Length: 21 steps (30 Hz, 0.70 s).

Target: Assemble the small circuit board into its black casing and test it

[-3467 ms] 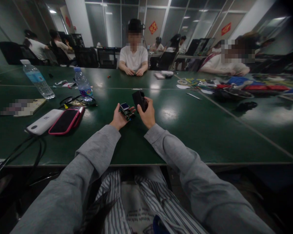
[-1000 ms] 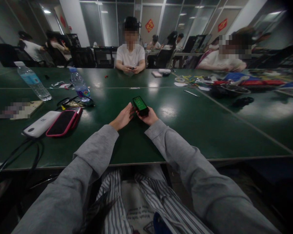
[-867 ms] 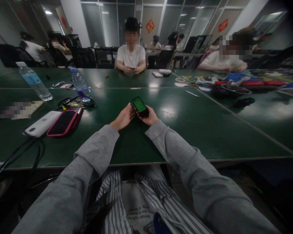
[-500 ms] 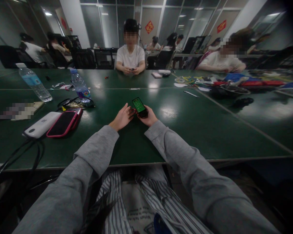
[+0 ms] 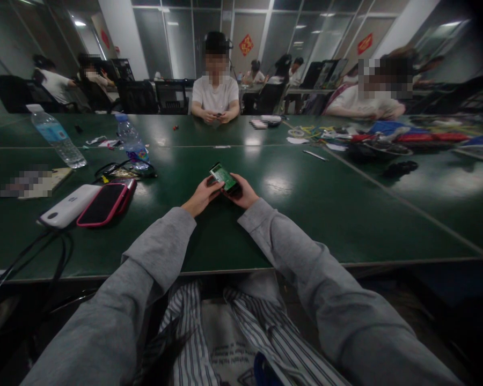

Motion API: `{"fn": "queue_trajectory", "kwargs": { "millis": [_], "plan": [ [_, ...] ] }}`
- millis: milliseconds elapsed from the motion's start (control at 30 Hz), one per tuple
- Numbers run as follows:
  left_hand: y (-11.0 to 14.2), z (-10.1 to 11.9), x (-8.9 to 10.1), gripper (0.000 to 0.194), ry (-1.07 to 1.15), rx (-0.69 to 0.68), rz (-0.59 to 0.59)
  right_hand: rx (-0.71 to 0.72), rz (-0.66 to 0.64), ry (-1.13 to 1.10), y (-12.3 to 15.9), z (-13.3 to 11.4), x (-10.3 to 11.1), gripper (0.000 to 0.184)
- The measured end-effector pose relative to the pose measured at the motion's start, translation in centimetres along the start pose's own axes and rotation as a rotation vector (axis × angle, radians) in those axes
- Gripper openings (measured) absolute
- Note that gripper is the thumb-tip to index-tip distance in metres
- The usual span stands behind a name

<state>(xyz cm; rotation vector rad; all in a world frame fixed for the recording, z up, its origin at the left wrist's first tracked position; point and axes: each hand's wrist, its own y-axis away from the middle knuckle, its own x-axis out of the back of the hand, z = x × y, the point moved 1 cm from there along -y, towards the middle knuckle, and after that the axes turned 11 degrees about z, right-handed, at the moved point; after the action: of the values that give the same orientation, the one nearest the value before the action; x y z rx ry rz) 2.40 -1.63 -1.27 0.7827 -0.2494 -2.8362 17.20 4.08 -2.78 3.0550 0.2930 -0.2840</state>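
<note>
A green circuit board (image 5: pixel 224 177) faces up in a dark case (image 5: pixel 236 189), held above the table in front of me. My right hand (image 5: pixel 246 194) is wrapped round the case from the right and underneath. From the left, my left hand (image 5: pixel 202 197) grips the near left edge of the board and case, its thumb lying along that edge. The fingers under the case are mostly hidden. The board now sits at a slant, its far end pointing to the upper left.
Left on the green table (image 5: pixel 326 225) lie a pink-cased phone (image 5: pixel 103 203), a white power bank (image 5: pixel 69 205), cables and two water bottles (image 5: pixel 60 138) (image 5: pixel 132 140). A pen (image 5: pixel 315 156) and a cluttered heap (image 5: pixel 410 134) are at right. A person (image 5: pixel 216 94) sits opposite.
Earlier the board lay in my left hand and the black case in my right. The board went into the case; my left hand, open beside it half a second ago, has closed on its edge.
</note>
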Motion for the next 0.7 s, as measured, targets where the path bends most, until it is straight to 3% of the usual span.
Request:
{"fn": "queue_trajectory", "kwargs": {
  "millis": [300,567,700],
  "plan": [
    [0.1,0.1,0.0,0.038,-0.031,-0.043,0.003,-0.101,0.063,-0.066,0.2,0.2,-0.3,0.029],
    [0.4,0.4,0.0,0.059,-0.035,-0.082,-0.014,-0.24,0.125,-0.238,1.3,-0.9,-1.1,0.018],
    [-0.2,0.2,0.2,0.051,-0.042,-0.076,0.001,-0.225,0.115,-0.243,1.4,-0.9,-1.3,0.019]
  ]
}}
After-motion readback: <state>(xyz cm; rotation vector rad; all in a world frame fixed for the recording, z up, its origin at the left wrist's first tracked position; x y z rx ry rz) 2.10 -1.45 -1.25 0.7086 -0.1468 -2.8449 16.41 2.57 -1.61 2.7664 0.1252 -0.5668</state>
